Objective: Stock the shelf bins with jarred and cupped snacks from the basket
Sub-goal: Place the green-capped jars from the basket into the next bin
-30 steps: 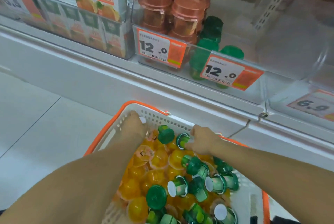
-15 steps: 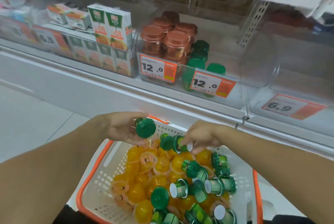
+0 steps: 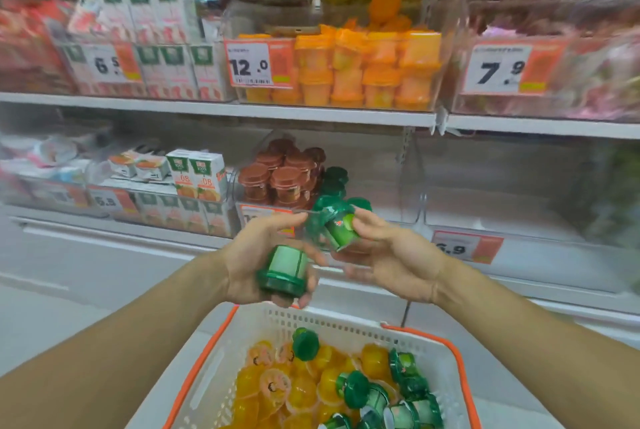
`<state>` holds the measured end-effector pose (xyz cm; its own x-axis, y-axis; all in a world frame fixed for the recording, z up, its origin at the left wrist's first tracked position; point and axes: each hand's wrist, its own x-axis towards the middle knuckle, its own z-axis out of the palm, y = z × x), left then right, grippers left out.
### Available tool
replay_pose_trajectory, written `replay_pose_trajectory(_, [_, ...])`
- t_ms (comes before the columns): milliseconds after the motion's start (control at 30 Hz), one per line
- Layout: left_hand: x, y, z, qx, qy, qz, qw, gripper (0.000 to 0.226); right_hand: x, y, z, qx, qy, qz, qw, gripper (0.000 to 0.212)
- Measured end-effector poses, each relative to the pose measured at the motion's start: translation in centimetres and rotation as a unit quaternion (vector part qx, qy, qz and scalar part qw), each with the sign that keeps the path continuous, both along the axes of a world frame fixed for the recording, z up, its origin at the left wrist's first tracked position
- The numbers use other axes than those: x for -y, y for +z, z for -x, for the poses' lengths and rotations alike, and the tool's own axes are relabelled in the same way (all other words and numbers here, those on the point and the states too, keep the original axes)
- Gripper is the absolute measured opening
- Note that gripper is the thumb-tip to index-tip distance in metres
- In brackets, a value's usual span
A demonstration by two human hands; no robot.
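My left hand [image 3: 254,255] holds a green-lidded jar [image 3: 284,271] upside down, lid toward me, above the basket. My right hand [image 3: 391,255] grips a second green jar [image 3: 337,226] tilted on its side, just in front of the lower shelf bin. That clear bin [image 3: 263,212] holds brown-lidded jars [image 3: 280,177] on the left and green-lidded jars [image 3: 334,179] on the right. Below my arms stands the white basket with an orange rim [image 3: 332,323], filled with orange jelly cups [image 3: 277,387] and more green jars [image 3: 388,401].
An upper bin [image 3: 363,68] is packed with orange cups behind a 12.0 tag. Juice cartons [image 3: 197,169] sit left of the jar bin. A clear bin [image 3: 502,193] with a 6.9 tag stands to the right. Shelf edges run across the view.
Both hands rose from the basket to shelf height, each carrying a green jar. The view tilted upward, bringing the upper shelf into sight.
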<state>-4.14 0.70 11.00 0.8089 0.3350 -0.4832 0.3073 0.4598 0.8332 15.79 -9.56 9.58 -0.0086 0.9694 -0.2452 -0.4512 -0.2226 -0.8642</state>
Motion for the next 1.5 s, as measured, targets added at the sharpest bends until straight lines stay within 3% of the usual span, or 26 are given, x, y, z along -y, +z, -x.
replay_pose_trajectory(133, [2.1, -1.5, -2.8, 0.084, 0.059, 0.02, 0.995, 0.075, 0.4, 0.6, -0.5, 0.112, -0.081, -0.066, 0.988, 0.061])
replay_pose_trajectory(233, [2.8, -2.1, -4.4, 0.12, 0.09, 0.018, 0.989, 0.076, 0.6, 0.5, -1.1, 0.197, -0.095, -0.083, 0.972, 0.058])
replay_pose_trajectory(400, [3.0, -3.3, -6.2, 0.091, 0.163, -0.063, 0.98, 0.046, 0.7, 0.7, -1.8, 0.372, -0.034, -0.072, 0.925, 0.047])
replay_pose_trajectory(567, [2.4, -3.5, -6.6, 0.044, 0.171, -0.091, 0.98, 0.048, 0.1, 1.3, -2.7, 0.532, -0.068, -0.083, 0.84, 0.031])
replay_pose_trajectory(800, [1.5, -2.9, -6.2, 0.033, 0.131, -0.135, 0.982, 0.05, -0.6, 3.2, -3.8, 0.62, -0.03, -0.122, 0.775, 0.026])
replay_pose_trajectory(1000, [0.7, -2.1, -5.5, 0.072, 0.192, -0.069, 0.976, 0.046, -4.2, 4.1, -5.3, 0.606, -0.073, -0.108, 0.784, 0.022])
replay_pose_trajectory(1067, [0.3, -2.1, -4.8, 0.074, 0.186, -0.068, 0.977, 0.043, -6.4, 3.9, -6.0, 0.636, -0.104, -0.095, 0.759, 0.019])
replay_pose_trajectory(1167, [-0.5, -2.4, -3.9, 0.052, 0.166, -0.094, 0.98, 0.043, -9.8, 3.7, -6.4, 0.716, -0.111, -0.054, 0.687, 0.026])
replay_pose_trajectory(1233, [-1.0, -2.6, -3.3, 0.047, 0.149, -0.111, 0.981, 0.042, -12.0, 3.3, -7.0, 0.745, -0.099, -0.01, 0.659, 0.032])
replay_pose_trajectory(1367, [-1.9, -2.9, -2.9, 0.07, 0.134, -0.123, 0.981, 0.04, -15.5, 2.1, -8.6, 0.762, -0.067, 0.071, 0.64, 0.036])
replay_pose_trajectory(1500, [-2.5, -3.0, -2.8, 0.077, 0.142, -0.115, 0.98, 0.038, -17.4, 0.6, -9.4, 0.763, -0.061, 0.087, 0.637, 0.032])
